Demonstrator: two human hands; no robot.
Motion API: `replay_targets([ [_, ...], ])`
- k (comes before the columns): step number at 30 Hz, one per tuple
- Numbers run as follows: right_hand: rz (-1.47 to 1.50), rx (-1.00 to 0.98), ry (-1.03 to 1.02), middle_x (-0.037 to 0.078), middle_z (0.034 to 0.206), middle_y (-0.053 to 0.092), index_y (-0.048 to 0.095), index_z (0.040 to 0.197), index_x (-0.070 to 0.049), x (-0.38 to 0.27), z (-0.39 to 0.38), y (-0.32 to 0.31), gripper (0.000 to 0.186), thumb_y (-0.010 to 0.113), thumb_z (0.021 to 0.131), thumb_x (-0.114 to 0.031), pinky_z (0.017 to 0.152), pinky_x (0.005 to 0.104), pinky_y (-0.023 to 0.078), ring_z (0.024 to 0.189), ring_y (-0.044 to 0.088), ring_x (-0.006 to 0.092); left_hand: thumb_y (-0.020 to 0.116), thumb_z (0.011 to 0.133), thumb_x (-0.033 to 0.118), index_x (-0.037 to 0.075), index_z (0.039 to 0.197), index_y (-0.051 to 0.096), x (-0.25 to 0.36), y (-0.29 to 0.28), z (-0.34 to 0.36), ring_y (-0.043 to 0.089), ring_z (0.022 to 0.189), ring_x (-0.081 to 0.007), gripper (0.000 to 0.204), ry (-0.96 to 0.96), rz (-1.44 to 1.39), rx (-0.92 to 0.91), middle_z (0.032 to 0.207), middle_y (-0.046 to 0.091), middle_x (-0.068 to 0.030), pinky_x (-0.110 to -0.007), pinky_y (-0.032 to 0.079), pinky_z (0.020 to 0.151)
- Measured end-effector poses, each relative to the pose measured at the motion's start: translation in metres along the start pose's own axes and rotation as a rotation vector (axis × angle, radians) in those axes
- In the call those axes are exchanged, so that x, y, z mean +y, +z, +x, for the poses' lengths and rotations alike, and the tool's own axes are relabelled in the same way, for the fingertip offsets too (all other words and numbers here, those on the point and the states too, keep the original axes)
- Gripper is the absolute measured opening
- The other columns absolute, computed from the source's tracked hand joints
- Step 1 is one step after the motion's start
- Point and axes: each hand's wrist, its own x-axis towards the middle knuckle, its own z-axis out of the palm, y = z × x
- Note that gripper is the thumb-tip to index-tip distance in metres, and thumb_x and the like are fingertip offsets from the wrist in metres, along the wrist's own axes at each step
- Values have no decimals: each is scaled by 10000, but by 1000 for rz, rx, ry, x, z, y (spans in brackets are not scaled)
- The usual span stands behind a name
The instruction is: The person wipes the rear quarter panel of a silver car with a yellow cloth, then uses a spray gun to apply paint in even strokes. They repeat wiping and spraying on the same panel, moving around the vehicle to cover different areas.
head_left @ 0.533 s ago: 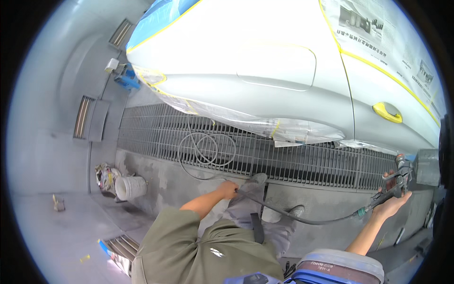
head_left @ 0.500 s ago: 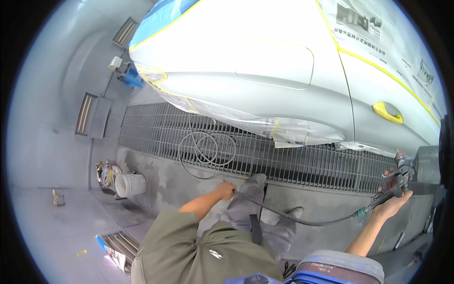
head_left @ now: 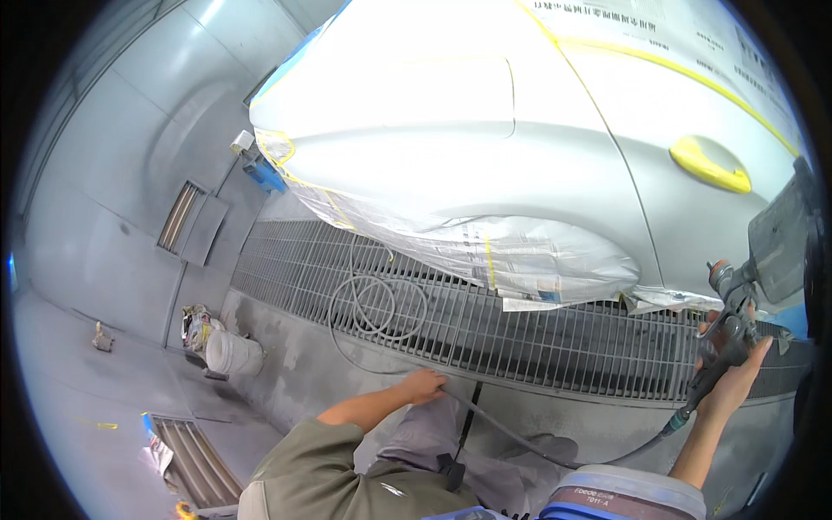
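At the right, my right hand is wrapped round the grip of a spray gun with a dark grey cup. The gun is beside the silver-white car door, below its yellow-covered door handle. A grey air hose joins the gun's base through a green fitting. Low in the middle, in front of my body, my left hand is closed on that hose. The car's side panel is pale and glossy; whether the gun is spraying cannot be seen.
Masking paper covers the car's wheel and lower edge. Hose loops lie over the floor grating. A white bucket stands at the left, near a wall vent. A slatted floor panel lies lower left.
The view has shifted, and the car's door handle appears higher in it. The spray gun looks larger and closer. My feet have moved; both hands keep their hold.
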Motion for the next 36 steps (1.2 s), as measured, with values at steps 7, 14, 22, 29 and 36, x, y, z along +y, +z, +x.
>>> replay_targets([
  [7,5,-85,-164,121,1045,737,494,1493,-85,82,-5,12,709,240,1080,-602,468,209,476,857,705,135,696,818,208,93,1015,721,-67,45,79,608,1061,-318,229,3,19,167,1063,712,-98,-439,505,947],
  [14,-115,-46,-416,107,961,740,581,1406,-30,126,-41,38,700,366,1062,-600,457,209,478,808,719,131,643,806,148,100,960,726,-126,76,145,636,975,-383,181,89,-10,365,975,704,-138,-508,511,881],
  [22,-262,83,-505,95,956,747,677,1184,-47,96,-79,68,702,406,1018,-673,498,276,459,827,731,168,645,862,158,44,900,675,-165,66,148,625,895,-464,124,292,-202,498,888,682,-212,-563,467,780],
  [29,-311,130,-530,90,921,746,682,1120,-56,52,-59,108,691,402,1011,-678,539,284,472,810,734,178,677,841,148,22,886,667,-165,66,122,621,815,-482,135,247,-355,572,825,663,-238,-555,467,726],
  [36,-356,349,-583,75,743,677,676,948,-23,46,-47,183,670,436,1018,-645,459,328,481,619,693,172,667,932,180,7,848,661,-201,56,78,619,735,-469,193,261,-529,778,747,633,-246,-509,467,620],
])
